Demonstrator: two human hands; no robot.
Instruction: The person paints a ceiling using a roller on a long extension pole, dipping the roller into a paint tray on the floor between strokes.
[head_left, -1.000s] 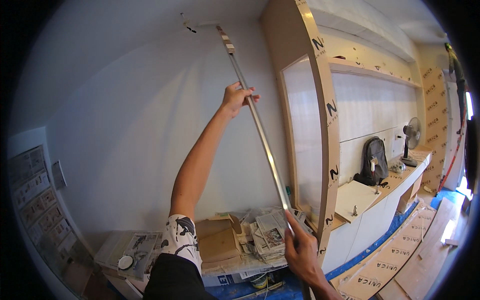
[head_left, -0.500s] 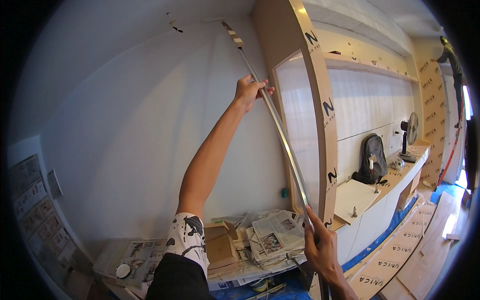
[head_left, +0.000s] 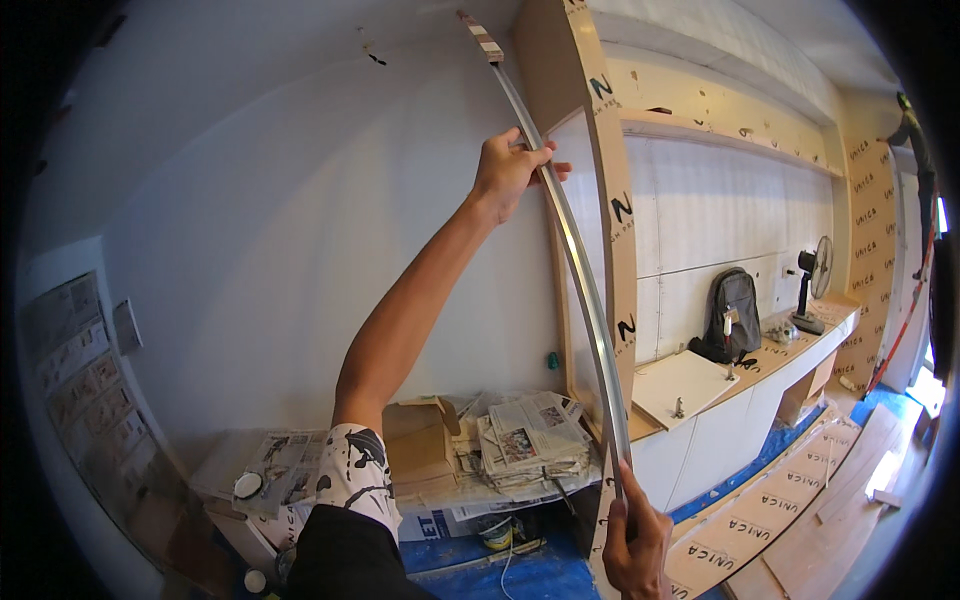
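well, pole (head_left: pixel 572 230): long and silver, slanting from low on the right up toward the ceiling, its lower part crossing in front of a brown-covered upright panel (head_left: pixel 618 250)
pole's top: a brown-and-white striped piece (head_left: pixel 482 38); whether it touches anything up there, i cannot tell
left grip (head_left: pixel 520 168): raised high on the outstretched arm, closed loosely round the upper pole, thumb across it and some fingertips poking out past its right side
right grip (head_left: pixel 632 535): low down, wrapped round the pole's lower part, one finger laid along the shaft
behind the pole: a pale wall (head_left: pixel 250 230), with loose wires (head_left: pixel 372 58) hanging near its top
below the left arm: an opened cardboard box (head_left: pixel 415 440), just beside a pile of newspapers (head_left: pixel 530 440)
right side: a long tabletop (head_left: pixel 765 358) with a white board (head_left: pixel 672 388), a dark backpack (head_left: pixel 735 305) and a fan (head_left: pixel 808 290)
floor: blue sheeting (head_left: pixel 555 575)
far right: another person (head_left: pixel 915 150) on a red ladder (head_left: pixel 900 335)
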